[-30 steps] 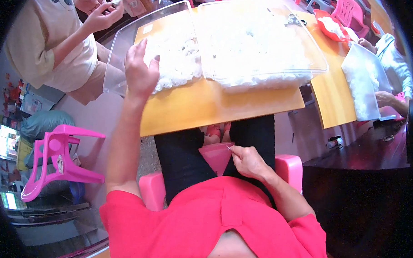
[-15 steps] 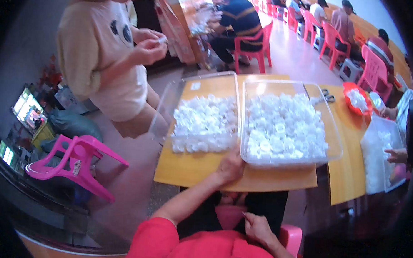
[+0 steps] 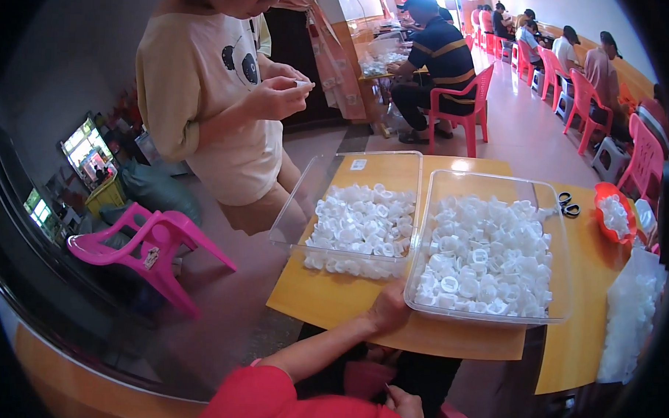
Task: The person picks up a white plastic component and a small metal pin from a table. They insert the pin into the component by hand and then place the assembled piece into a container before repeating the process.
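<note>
My left hand (image 3: 390, 308) touches the near left corner of a clear plastic tub (image 3: 485, 317) heaped with small white ring-like plastic parts (image 3: 488, 251). Its fingertips are hidden by the tub, so their closure does not show. To the left lies a second clear tub (image 3: 333, 252), tilted, with more of the same white parts (image 3: 364, 217) in and under it. Low over my lap, my right hand (image 3: 407, 405) is closed with thumb and fingers pinched; a small dark tip shows there, too small to name.
Both tubs stand on a yellow wooden table (image 3: 448, 338). Black scissors (image 3: 568, 205), a red bowl (image 3: 609, 190) of white parts and a bag of parts (image 3: 629, 315) lie to the right. A person (image 3: 212, 116) stands at the left, behind a pink chair (image 3: 153, 247). Others sit further back.
The view has swung, so the table and tubs sit lower and further right in the picture. My left hand stays by the tub's corner; my right hand stays over my lap.
</note>
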Motion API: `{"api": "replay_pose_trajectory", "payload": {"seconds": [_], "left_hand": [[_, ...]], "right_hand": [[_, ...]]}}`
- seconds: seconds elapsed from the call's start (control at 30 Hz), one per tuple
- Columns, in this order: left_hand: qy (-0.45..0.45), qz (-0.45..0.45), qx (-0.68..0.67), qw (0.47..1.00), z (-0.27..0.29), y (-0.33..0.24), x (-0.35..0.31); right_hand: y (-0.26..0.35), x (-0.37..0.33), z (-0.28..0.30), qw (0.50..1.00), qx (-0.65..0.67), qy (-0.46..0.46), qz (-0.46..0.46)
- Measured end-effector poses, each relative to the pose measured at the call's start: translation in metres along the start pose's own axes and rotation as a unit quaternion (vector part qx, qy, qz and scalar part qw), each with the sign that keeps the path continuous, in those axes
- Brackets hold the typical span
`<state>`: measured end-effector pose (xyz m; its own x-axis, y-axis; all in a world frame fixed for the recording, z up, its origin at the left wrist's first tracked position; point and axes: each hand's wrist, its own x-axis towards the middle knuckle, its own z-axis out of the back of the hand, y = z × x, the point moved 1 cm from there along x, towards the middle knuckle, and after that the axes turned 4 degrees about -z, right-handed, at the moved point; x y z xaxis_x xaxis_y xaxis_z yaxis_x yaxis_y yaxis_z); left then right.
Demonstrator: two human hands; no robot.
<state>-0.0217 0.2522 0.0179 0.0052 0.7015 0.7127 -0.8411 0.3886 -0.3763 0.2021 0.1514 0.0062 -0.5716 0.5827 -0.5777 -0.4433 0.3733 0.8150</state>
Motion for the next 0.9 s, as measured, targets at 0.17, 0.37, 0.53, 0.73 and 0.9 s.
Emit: {"api": "replay_pose_trajectory", "payload": {"seconds": [0.17, 0.37, 0.53, 0.73, 0.9], "left_hand": [[-0.011, -0.013, -0.02, 1.0, 0.008, -0.007, -0.014], [0.001, 0.234, -0.224, 0.946, 0.05, -0.079, -0.069], [0.071, 0.206, -0.315, 0.924, 0.056, -0.097, -0.125], [0.054, 0.181, -0.414, 0.891, 0.071, -0.085, -0.146], [0.015, 0.152, -0.36, 0.92, 0.095, -0.079, -0.132]], "right_hand": [[-0.012, 0.001, 0.003, 0.998, -0.032, -0.012, 0.048], [-0.029, 0.03, 0.012, 0.992, 0.079, -0.06, 0.074], [0.003, 0.02, 0.004, 0.989, 0.123, 0.015, 0.08], [0.028, 0.023, -0.02, 0.992, 0.112, 0.045, 0.032], [0.052, 0.021, -0.04, 0.982, 0.183, 0.028, -0.046]]}}
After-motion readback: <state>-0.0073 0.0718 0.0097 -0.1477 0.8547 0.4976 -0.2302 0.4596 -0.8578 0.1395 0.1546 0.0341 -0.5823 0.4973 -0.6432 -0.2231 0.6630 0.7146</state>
